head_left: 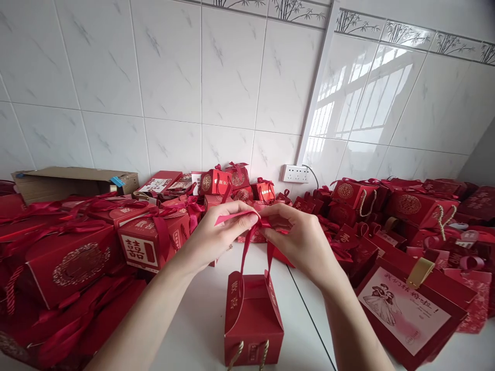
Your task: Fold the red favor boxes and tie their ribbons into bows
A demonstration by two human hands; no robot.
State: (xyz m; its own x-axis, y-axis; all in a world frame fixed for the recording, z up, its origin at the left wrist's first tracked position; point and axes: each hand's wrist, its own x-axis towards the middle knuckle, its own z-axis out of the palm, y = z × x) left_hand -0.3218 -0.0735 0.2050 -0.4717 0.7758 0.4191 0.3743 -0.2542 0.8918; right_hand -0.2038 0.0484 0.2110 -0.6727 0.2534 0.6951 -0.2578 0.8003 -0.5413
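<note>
A small red gift box (253,314) with gold lettering and gold cord handles stands on the white table, its top flaps leaning together. A dark red ribbon (247,246) rises from both flaps of the box to my hands. My left hand (228,232) pinches the ribbon between thumb and fingers, and a loose end sticks out to the left. Close beside it, my right hand (290,232) pinches the ribbon too. The fingertips of both hands nearly meet above the box, and they partly hide where the ribbon strands cross.
Red gift boxes (83,257) with ribbons are heaped at the left, more boxes (415,206) at the right. A red bag (410,309) with a couple's picture stands near right. A cardboard box (73,180) and a power strip (296,174) are by the tiled wall.
</note>
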